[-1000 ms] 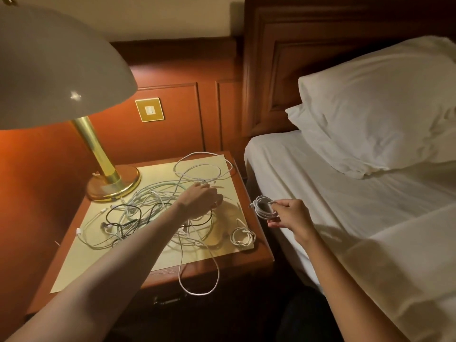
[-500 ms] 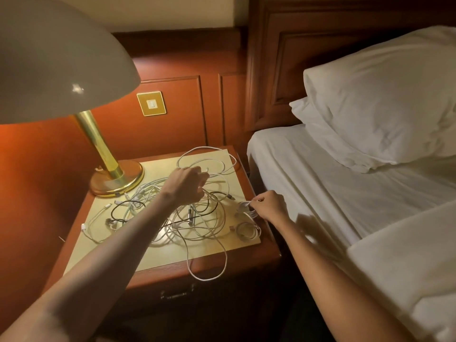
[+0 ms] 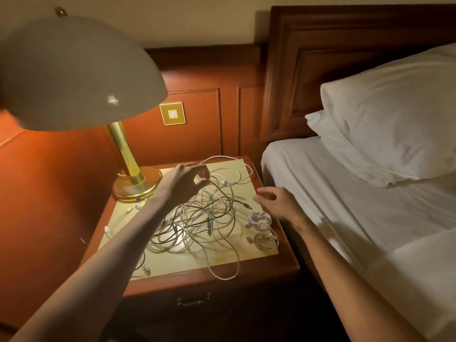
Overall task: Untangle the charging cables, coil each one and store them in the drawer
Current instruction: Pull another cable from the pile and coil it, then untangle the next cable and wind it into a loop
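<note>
Untangling step. Your left hand (image 3: 183, 181) pinches white strand (image 3: 212, 183) above cable tangle (image 3: 207, 218), centre-frame counter (image 3: 172, 280); right hand (image 3: 278, 203) spread, empty, beside two coils (image 3: 260, 218). Next: draw strand free, coil. Drawer (image 3: 193, 301) below shut.

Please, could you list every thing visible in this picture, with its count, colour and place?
tangled cables: several, white and black, middle of the mat
coiled cables: two, white, near the mat's right edge
mat: one, pale yellow, on the nightstand
nightstand: one, red-brown wood, beside the bed
drawer handle: one, dark, nightstand front
lamp: one, grey shade, brass stem, nightstand's back left
wall switch: one, gold, panel behind nightstand
headboard: one, dark wood, behind pillows
pillows: two, white, stacked at bed's head
sheet: one, white, over the bed
left hand: one, pinches a strand of the tangled cables
right hand: one, open, empty, over mat's right edge
</note>
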### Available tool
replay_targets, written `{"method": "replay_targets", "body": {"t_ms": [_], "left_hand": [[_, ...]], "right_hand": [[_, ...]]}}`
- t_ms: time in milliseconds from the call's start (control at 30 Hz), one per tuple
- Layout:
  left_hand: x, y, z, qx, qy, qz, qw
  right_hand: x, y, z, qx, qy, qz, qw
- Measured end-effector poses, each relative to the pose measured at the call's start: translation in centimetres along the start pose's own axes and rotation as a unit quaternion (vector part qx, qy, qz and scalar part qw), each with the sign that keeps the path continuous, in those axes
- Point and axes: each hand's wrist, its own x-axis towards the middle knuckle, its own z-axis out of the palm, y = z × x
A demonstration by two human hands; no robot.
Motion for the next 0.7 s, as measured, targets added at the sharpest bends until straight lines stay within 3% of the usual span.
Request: {"method": "replay_targets", "body": {"t_ms": [133,267,400,633,700], "left_hand": [[0.6,-0.4,-1.0,0.008,0.042,-0.017,0.999],[-0.2,-0.8,-1.0,-0.017,0.038,-0.065,0.997],[-2.3,-1.6,0.1,-0.052,0.043,-0.133,0.989],[-1.4,-4.2,-4.0,-0.146,0.101,-0.232,0.956],[-0.9,-5.2,-4.8,-0.082,0.057,-0.211,0.972]], "right_hand": [[-0.4,-7.1,1.9,0.150,-0.106,-0.020,0.983],[0.8,-11.5,3.8,0.124,-0.036,-0.056,0.990],[1.8,-15.0,2.4,0.119,-0.020,-0.098,0.988],[0.6,-21.3,-1.8,0.295,-0.003,-0.160,0.942],[0.2,-22.8,-2.8,0.332,-0.004,-0.175,0.927]]}}
